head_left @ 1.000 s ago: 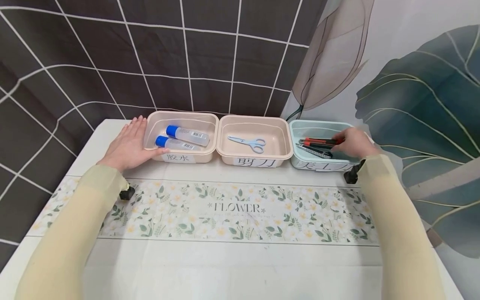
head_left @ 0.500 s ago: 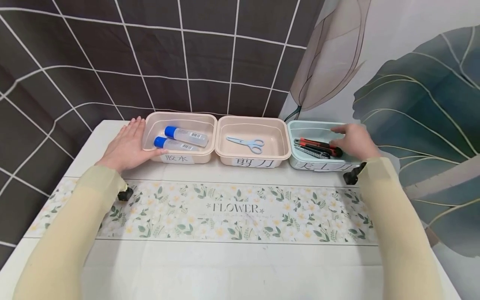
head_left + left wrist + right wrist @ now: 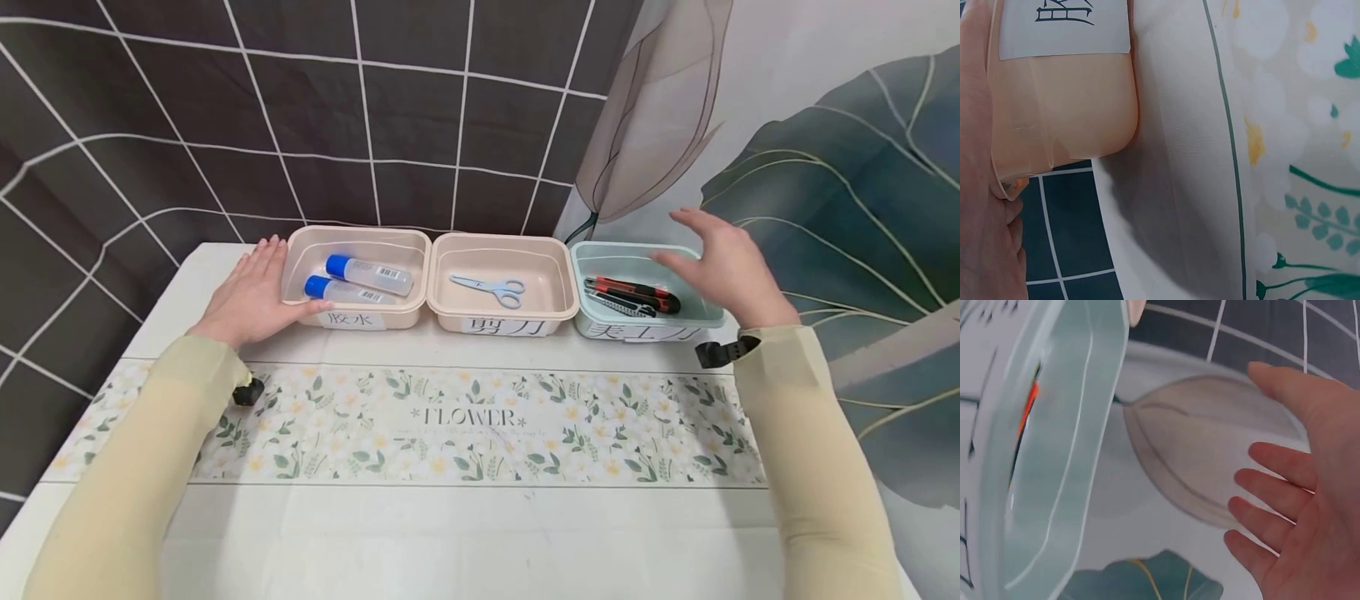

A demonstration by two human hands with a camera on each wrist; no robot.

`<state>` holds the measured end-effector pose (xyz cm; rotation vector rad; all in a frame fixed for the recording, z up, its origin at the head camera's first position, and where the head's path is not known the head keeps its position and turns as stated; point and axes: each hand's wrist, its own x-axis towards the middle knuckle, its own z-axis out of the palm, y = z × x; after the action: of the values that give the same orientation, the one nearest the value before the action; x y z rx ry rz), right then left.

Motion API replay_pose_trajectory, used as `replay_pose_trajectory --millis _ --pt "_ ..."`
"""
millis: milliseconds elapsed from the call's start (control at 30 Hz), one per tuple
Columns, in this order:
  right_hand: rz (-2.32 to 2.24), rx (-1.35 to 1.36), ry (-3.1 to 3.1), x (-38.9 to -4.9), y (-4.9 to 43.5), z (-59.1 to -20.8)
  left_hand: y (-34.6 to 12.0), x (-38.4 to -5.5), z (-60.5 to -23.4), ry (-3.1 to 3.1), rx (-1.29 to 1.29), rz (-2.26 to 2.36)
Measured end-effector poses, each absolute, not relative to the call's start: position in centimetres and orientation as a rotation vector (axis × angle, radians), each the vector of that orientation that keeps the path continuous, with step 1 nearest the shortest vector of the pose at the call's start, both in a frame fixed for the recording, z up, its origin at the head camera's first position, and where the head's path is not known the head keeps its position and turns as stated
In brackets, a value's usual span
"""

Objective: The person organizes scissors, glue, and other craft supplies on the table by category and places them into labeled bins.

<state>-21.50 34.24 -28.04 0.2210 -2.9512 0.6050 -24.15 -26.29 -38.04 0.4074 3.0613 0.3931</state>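
My left hand (image 3: 247,296) rests with extended fingers against the left end of a pink bin (image 3: 408,318); the left wrist view shows fingers along that bin's wall (image 3: 1066,106). Inside lie two clear glue bottles (image 3: 375,275) with blue caps. Light blue scissors (image 3: 491,287) lie in the middle pink bin (image 3: 551,304). Red-and-black and grey box cutters (image 3: 637,293) lie together in the mint bin (image 3: 626,258) on the right. Over this bin's right end hovers my right hand (image 3: 735,267), holding nothing; in the right wrist view its fingers (image 3: 1272,494) are spread, apart from the bin.
The three bins stand side by side in a row near the back of a white table (image 3: 465,542). A floral strip (image 3: 480,450) printed "FLOWER" runs across in front. Behind hangs a dark grid-patterned cloth (image 3: 315,108), with a leaf-patterned cloth (image 3: 840,217) at right.
My right hand has let go of the red-and-black box cutter, which lies in the mint bin, and has lifted up and rightward. The left hand stays at its bin.
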Motion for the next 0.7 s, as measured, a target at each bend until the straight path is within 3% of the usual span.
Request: replay_pose_trajectory --millis 300,700 --pt "0.514 0.347 -2.862 -19.3 30.9 -29.7 -26.0 -24.4 -37.9 3.078 0.440 0.381" --pt "0.321 0.477 -2.892 -17.1 25.2 -35.2 -26.4 -24.1 -38.0 3.073 0.422 0.399"
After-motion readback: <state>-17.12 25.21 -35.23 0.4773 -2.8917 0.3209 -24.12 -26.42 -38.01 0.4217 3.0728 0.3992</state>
